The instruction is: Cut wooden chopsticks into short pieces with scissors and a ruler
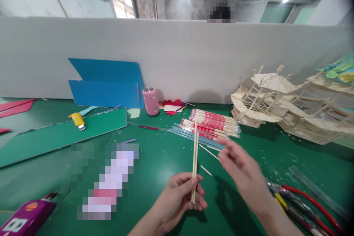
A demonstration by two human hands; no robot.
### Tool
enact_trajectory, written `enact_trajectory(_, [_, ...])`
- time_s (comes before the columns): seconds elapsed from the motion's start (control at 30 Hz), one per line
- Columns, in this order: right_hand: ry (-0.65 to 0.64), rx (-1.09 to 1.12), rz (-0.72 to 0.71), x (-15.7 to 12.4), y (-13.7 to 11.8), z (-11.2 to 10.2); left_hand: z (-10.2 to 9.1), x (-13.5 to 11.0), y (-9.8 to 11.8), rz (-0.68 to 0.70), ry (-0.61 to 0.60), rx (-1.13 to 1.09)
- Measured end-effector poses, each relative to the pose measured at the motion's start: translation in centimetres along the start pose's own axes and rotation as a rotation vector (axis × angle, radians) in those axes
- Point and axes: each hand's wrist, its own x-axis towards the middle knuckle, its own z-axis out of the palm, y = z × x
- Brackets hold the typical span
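Observation:
Upright in my left hand (186,194) are a few thin wooden chopsticks (194,158), pinched near their lower ends between thumb and fingers. One of them reaches higher than the other. To the right, my right hand (240,169) is raised over the table, its fingers bent but apart, with nothing visible between them. Behind its fingertips lie loose sticks (209,152) and a short cut piece (206,170). Further back are packs of chopsticks (215,118) in red-and-clear wrapping, with blue-grey strips (190,137) in front of them.
Wooden stick models (272,99) stand at the back right, pliers with red handles (309,199) at the front right. Left are a green board (63,136), a yellow cutter (77,121) and a purple bottle (27,215). A pink flask (151,101) stands before the white partition (177,55), a person behind it.

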Motion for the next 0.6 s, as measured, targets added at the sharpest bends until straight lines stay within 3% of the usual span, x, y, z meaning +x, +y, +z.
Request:
enact_trajectory(0.17, [-0.252,-0.059,0.047,2.8,3.1,1.8,0.7,-0.1,-0.4,-0.057,-0.042,0.055])
enact_trajectory(0.6, [-0.240,-0.064,0.043,2.6,4.0,1.9,0.6,0.0,-1.0,-0.135,-0.063,0.064])
